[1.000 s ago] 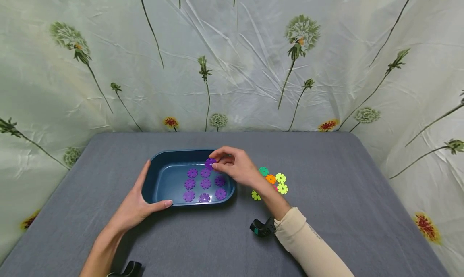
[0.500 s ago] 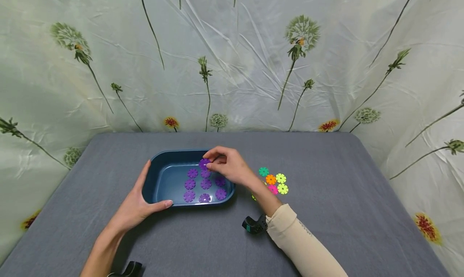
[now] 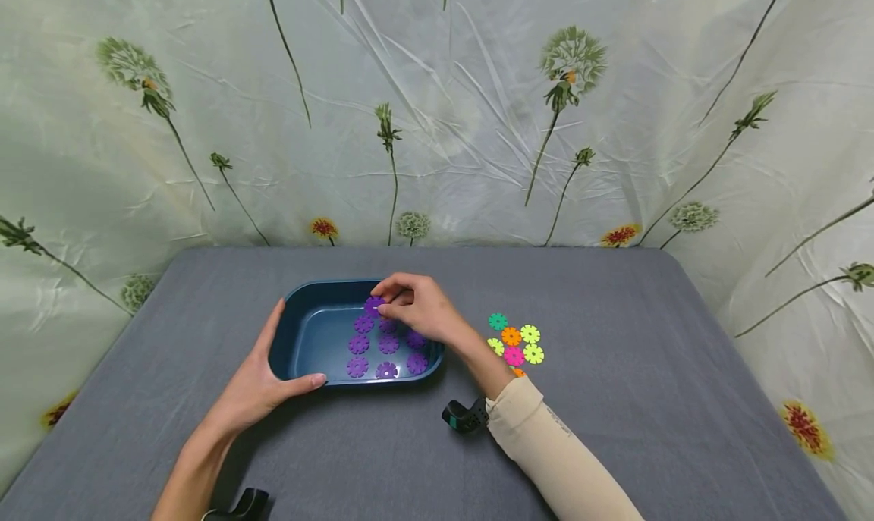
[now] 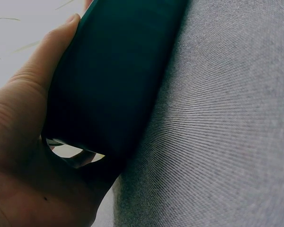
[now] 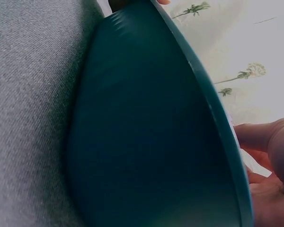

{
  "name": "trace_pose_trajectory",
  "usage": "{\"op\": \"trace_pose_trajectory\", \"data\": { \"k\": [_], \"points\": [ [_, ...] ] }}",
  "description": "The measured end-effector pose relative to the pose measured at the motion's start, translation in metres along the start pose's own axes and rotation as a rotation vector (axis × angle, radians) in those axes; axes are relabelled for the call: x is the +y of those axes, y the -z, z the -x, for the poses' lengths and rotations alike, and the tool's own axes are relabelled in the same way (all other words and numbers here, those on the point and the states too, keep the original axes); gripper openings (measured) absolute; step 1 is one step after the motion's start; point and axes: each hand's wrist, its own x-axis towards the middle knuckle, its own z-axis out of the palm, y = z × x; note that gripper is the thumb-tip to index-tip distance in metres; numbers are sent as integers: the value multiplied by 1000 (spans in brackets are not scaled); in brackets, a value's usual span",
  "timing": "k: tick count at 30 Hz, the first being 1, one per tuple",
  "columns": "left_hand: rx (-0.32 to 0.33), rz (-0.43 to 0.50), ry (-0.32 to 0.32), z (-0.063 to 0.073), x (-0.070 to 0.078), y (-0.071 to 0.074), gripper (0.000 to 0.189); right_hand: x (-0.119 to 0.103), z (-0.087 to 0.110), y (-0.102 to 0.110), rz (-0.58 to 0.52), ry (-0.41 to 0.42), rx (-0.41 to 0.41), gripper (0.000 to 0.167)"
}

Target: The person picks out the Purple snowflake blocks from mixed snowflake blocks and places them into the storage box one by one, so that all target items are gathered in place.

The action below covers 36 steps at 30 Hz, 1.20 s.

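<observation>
A dark blue plastic tray (image 3: 314, 362) stands on the grey cloth with rows of purple notched discs (image 3: 358, 344) lying flat in its right part. My left hand (image 3: 256, 388) grips the tray's left end, thumb along the near rim and fingers at the left side. Over the far part of the tray, my right hand (image 3: 419, 309) pinches another purple notched disc (image 3: 374, 306) between thumb and fingertips. That hand covers some discs beneath it. In the right wrist view the tray's outer wall (image 5: 146, 118) hides the discs, and the right thumb (image 5: 260, 135) shows beyond the rim.
Right of the tray lies a loose group of notched discs: green (image 3: 498, 321), orange (image 3: 510, 336), pink (image 3: 514, 356) and yellow (image 3: 530, 334). My right forearm partly covers them. A flower-printed curtain (image 3: 464, 127) hangs behind the table (image 3: 649, 369).
My right hand has moved left over the tray with the purple disc, toward the left column of discs. More of the coloured group shows beside the forearm. The left hand stays put.
</observation>
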Motion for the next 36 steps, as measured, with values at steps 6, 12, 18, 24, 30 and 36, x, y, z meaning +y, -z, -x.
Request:
{"op": "trace_pose_trajectory", "data": {
  "k": [6, 12, 18, 24, 30, 36],
  "points": [
    [-3, -3, 5, 0, 0, 0, 135, 0, -7, -6, -3, -11, -5, 21],
    [-5, -2, 7, 0, 0, 0, 135, 0, -12, -11, 3, -18, -21, 21],
    [1, 0, -22, 0, 0, 1, 134, 1, -14, -16, 31, -19, -18, 20],
    [8, 12, -36, 1, 0, 1, 133, 3, -17, -22, 63, -40, -22, 21],
    [9, 18, -36, 0, -1, 2, 133, 4, -21, -28, 96, -54, -48, 22],
    [1, 9, -33, 0, -1, 2, 133, 3, -24, -34, 126, -66, -65, 22]
  ]
}}
